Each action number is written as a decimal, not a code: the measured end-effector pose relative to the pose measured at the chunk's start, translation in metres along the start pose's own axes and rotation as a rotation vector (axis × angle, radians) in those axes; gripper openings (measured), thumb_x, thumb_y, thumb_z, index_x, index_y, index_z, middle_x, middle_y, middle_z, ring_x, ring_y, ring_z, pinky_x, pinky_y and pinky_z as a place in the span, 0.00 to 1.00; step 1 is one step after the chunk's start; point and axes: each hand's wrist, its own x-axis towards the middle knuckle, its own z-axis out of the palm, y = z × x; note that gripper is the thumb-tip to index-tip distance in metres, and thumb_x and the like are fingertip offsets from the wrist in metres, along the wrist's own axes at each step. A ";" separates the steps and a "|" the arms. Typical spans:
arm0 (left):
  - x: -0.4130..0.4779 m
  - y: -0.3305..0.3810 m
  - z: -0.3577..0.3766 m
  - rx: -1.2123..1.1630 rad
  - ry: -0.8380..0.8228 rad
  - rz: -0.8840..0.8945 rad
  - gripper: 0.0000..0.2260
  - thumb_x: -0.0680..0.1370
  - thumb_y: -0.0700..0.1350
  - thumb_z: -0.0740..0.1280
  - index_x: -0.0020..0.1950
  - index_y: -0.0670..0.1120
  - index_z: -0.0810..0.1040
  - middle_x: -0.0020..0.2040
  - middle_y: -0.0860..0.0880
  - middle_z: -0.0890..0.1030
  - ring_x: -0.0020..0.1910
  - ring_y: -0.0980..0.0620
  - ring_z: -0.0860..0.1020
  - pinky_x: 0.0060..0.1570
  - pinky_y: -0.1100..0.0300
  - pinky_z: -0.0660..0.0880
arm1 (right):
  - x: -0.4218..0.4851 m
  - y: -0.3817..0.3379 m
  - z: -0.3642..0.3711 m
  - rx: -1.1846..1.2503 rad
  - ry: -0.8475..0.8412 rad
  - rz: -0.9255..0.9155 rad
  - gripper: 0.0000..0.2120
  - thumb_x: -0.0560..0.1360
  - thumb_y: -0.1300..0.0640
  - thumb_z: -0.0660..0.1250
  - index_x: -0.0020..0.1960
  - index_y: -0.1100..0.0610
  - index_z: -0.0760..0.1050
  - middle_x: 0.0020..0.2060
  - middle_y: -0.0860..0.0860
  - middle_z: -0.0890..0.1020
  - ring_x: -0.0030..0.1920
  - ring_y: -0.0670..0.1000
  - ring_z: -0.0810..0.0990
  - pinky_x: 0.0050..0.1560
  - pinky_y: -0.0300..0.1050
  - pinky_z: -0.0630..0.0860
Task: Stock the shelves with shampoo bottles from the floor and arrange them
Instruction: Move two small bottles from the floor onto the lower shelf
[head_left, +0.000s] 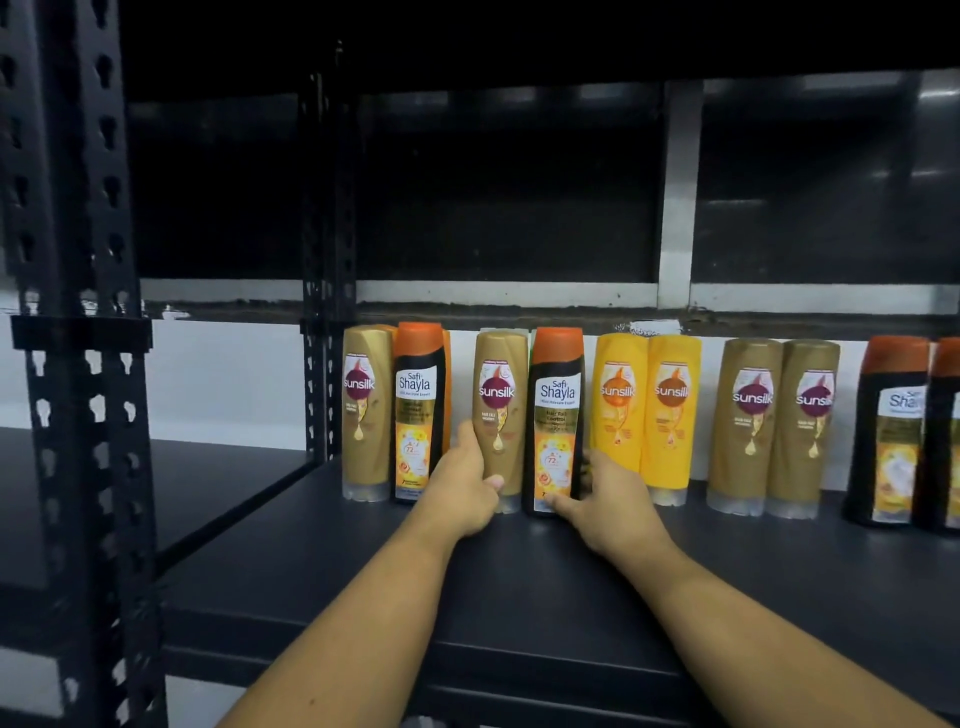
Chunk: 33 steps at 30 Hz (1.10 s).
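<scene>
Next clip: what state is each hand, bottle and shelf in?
left hand: grips gold Sunsilk bottle
right hand: grips black Shayla bottle
gold Sunsilk bottle: upright on shelf, held
black Shayla bottle: upright, held
yellow Sunsilk bottles: upright, untouched
remaining bottles: upright, untouched

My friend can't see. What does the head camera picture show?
A person's left hand grips a gold Sunsilk bottle and the right hand a black Safi Shayla bottle, both upright on a dark shelf among other shampoo bottles.
</scene>
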 end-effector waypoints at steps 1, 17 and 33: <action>0.000 -0.001 0.000 0.001 0.001 -0.001 0.29 0.82 0.40 0.68 0.77 0.50 0.57 0.70 0.49 0.73 0.67 0.49 0.73 0.62 0.58 0.66 | 0.000 0.000 0.000 -0.002 -0.001 -0.002 0.27 0.72 0.53 0.78 0.67 0.55 0.72 0.60 0.51 0.83 0.60 0.52 0.81 0.60 0.49 0.79; 0.004 -0.004 0.004 -0.018 -0.010 0.020 0.26 0.82 0.41 0.67 0.76 0.49 0.57 0.71 0.48 0.72 0.68 0.49 0.73 0.66 0.56 0.69 | 0.001 0.000 0.002 -0.059 0.024 -0.025 0.28 0.73 0.52 0.77 0.68 0.55 0.71 0.62 0.52 0.82 0.61 0.53 0.81 0.59 0.48 0.79; 0.008 -0.010 0.007 -0.038 -0.018 0.009 0.31 0.82 0.40 0.66 0.80 0.49 0.53 0.74 0.48 0.70 0.68 0.50 0.73 0.67 0.54 0.71 | 0.002 0.002 0.004 -0.089 0.023 -0.032 0.25 0.72 0.49 0.78 0.64 0.54 0.73 0.58 0.51 0.83 0.57 0.52 0.82 0.55 0.47 0.80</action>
